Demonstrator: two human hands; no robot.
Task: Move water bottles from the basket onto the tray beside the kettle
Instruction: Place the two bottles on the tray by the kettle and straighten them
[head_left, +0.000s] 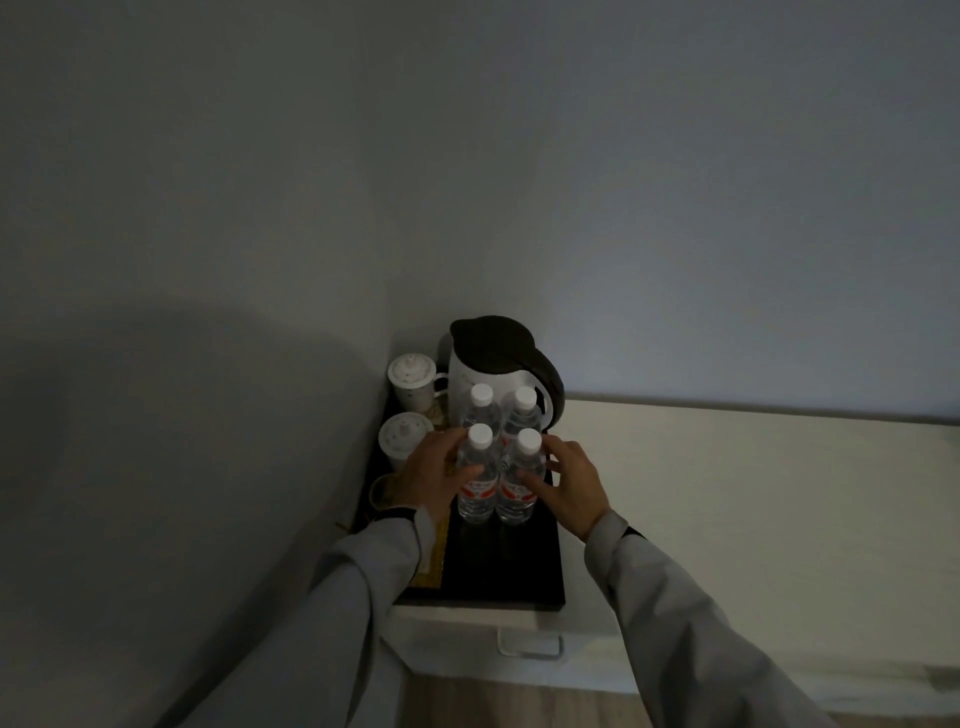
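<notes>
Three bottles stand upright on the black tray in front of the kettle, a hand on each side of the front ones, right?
Not three: the head view shows four bottles, two by two. They stand upright on the tray before the kettle, left hand and right hand flanking the front pair.

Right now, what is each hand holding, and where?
Left hand grips the front-left bottle at mid-body. Right hand touches the front-right bottle; grip unclear.

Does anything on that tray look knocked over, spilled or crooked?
Nothing stands out. Four water bottles stand upright and capped on the tray beside the kettle; both lidded cups look upright.
</notes>
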